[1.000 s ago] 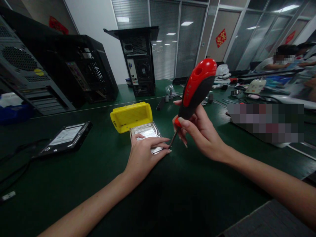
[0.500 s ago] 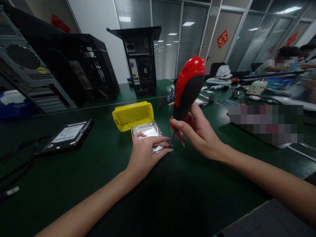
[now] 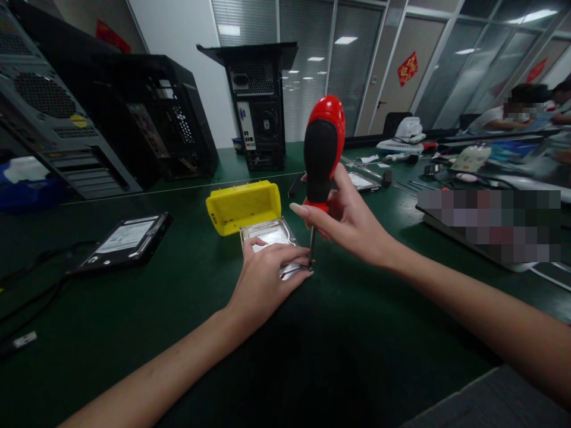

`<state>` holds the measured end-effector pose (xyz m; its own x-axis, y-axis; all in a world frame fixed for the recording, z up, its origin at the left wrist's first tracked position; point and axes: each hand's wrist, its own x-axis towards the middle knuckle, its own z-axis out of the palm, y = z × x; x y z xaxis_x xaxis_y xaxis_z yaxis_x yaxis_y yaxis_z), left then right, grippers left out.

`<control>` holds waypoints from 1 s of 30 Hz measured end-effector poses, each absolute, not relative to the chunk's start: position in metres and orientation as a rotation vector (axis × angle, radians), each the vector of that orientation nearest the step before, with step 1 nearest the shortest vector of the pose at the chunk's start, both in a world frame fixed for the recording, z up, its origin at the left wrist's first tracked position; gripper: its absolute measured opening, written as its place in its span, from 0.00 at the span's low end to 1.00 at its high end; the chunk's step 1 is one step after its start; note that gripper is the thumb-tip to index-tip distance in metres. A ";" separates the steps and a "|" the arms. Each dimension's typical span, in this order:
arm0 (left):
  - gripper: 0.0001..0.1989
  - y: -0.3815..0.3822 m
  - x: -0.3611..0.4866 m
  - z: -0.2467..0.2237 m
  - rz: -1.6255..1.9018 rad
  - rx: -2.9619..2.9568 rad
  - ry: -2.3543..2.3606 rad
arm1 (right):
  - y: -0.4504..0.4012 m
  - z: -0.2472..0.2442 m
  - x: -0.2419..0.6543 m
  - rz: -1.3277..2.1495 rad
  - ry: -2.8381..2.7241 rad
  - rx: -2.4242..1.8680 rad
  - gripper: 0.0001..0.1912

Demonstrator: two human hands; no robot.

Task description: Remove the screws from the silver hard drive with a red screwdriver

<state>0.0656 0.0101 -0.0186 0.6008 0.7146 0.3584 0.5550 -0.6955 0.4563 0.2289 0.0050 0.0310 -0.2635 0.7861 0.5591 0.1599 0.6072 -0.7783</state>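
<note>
A silver hard drive [image 3: 267, 230] lies on the green table, partly covered by my left hand [image 3: 268, 276], whose fingers are pressed over its near side and right edge. My right hand [image 3: 352, 220] grips a red and black screwdriver [image 3: 322, 156] by the lower part of its handle. The screwdriver stands nearly upright, its tip down at the drive's near right corner, beside my left fingertips. Directly behind the drive sits a yellow open tray [image 3: 244, 209], tipped so that its inside faces me.
Another drive [image 3: 125, 241] with black cables is at the left. Computer cases [image 3: 261, 113] stand along the back and left. Behind my right hand are tools and a further drive [image 3: 362, 182]. People [image 3: 508, 113] sit at the far right.
The screwdriver has swung from leaning right to nearly upright, its handle moving left with my right hand. My right thumb now points away from the handle. My left hand stays on the drive.
</note>
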 end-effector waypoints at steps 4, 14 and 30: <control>0.08 0.009 0.064 -0.020 0.795 2.571 1.035 | 0.005 0.030 0.229 0.733 -1.737 -0.794 0.14; 0.11 0.008 0.068 -0.023 0.778 2.431 1.087 | -0.001 0.033 0.232 0.878 -1.668 -0.779 0.04; 0.12 0.008 0.071 -0.026 0.840 2.418 1.146 | -0.004 0.029 0.235 0.838 -1.739 -0.754 0.09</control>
<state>0.0710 0.0083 -0.0263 0.5008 0.7839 0.3670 0.5859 -0.6191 0.5228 0.2349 -0.0045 0.0288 -0.2847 0.8067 0.5178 0.0980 0.5619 -0.8214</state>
